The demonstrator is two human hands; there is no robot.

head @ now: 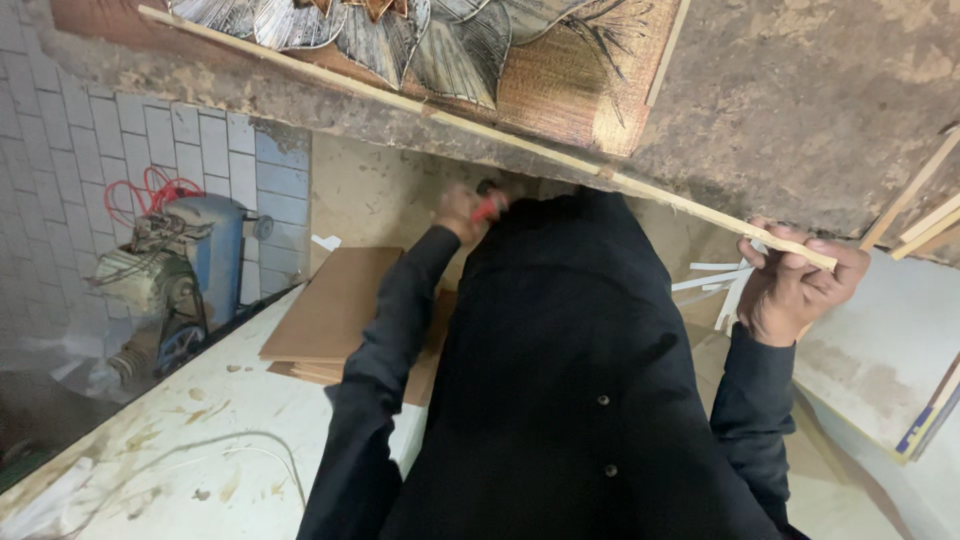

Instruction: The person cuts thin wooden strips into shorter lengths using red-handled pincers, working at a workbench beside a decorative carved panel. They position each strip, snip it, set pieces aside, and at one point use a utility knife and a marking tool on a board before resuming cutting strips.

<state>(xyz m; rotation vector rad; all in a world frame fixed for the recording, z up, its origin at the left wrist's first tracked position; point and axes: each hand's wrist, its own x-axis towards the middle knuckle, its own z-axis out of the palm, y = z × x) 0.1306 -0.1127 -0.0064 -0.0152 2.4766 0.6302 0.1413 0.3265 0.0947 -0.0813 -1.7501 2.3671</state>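
A long thin wooden strip [400, 100] runs from the upper left down to the right, along the edge of a brown panel with carved leaf shapes [440, 40]. My right hand [795, 290] is shut on the strip's right end. My left hand [462, 212] grips a small red-handled tool [488, 206] just below the middle of the strip; the tool's tip is hidden. Both arms are in black sleeves, and my black buttoned garment [570, 400] fills the lower middle of the view.
A blue machine with a motor and red wires [175, 275] stands at the left by a white tiled wall. Brown boards [340, 310] lie stacked on a stained white worktop [150, 440] with a thin cable. White slivers [712, 280] and more wooden strips [920, 205] are near my right hand.
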